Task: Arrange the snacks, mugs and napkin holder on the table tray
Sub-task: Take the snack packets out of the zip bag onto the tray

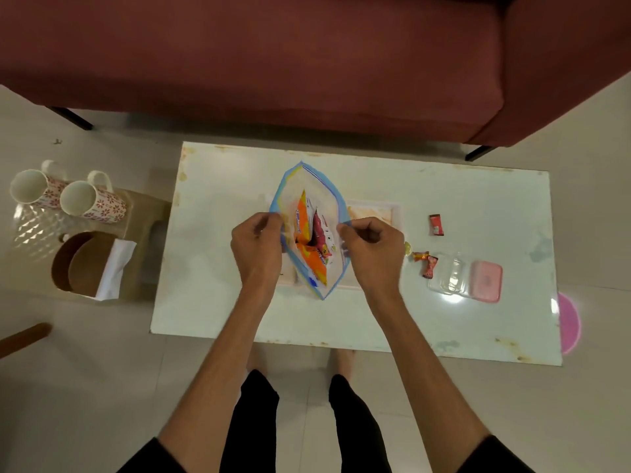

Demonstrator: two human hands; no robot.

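Snacks in bright wrappers, an orange packet (309,233) and a pink packet (320,238), are seen inside a clear zip bag (307,186) with a blue rim, its mouth pulled wide between both hands. The left hand (256,244) is closed in a pinch on the bag's left lip, and the right hand (370,249) is closed in a pinch on the right lip.

Beneath the bag, a shallow pale tray (392,213) is partly covered, resting on the white desk (444,329). To the right of the bag, a red sweet (436,225) and two more wrapped sweets (426,262) are scattered on the desk, with a clear container (449,278) and a pink lid (486,281) further right. Well to the left of the bag, off the desk on a low stand, two floral mugs (90,201) are lying on their sides near a brown napkin holder (83,261) with white napkins.

The packets are judged light, soft and crinkly, likely slippery; they are best taken by the sealed top edge. The mugs look breakable and are best taken by their handles.
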